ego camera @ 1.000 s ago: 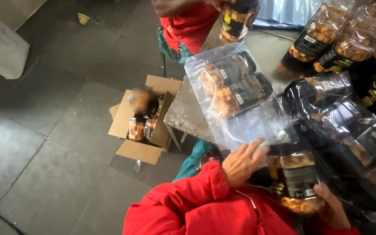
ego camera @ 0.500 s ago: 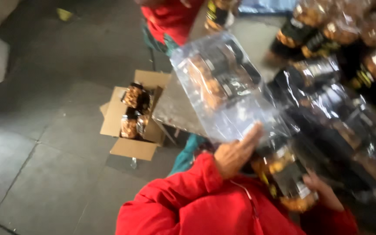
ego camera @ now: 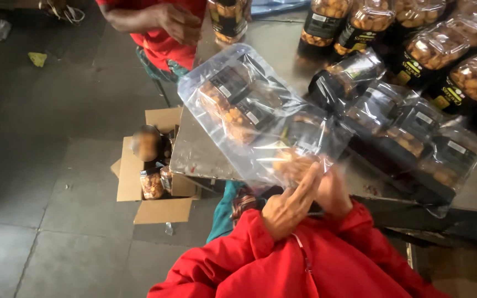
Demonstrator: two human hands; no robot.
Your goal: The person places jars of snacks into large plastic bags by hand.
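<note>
Item one, far left: I see a grey tiled floor (ego camera: 40, 182) with an open cardboard box (ego camera: 139, 182) standing on it, a few snack jars (ego camera: 153, 182) inside, just beside the edge of the metal table (ego camera: 194, 154). Item two, upper left of centre: another person's hand (ego camera: 179, 23), in a red sleeve, resting near a dark-labelled jar (ego camera: 228, 19) at the table's far edge. Item three, centre: a clear plastic bag (ego camera: 249, 110) holding two dark-labelled jars of golden snacks, held tilted above the table's near edge; it extends up and to the left from my hands. Item four, lower centre: my left hand (ego camera: 289, 205), red cuff at the wrist, index finger stretched up against the lower edge of the bag, other fingers curled; it touches the bag from below. Item five, just beside it: my right hand (ego camera: 333, 193), closed on the same lower edge of the bag, partly hidden behind the plastic. Item six, right: more bagged jars (ego camera: 409, 138) lying in a heap on the table, close to my right hand. Item seven, upper right: a row of unbagged jars (ego camera: 432, 44) lying on their sides, well apart from both hands.
</note>
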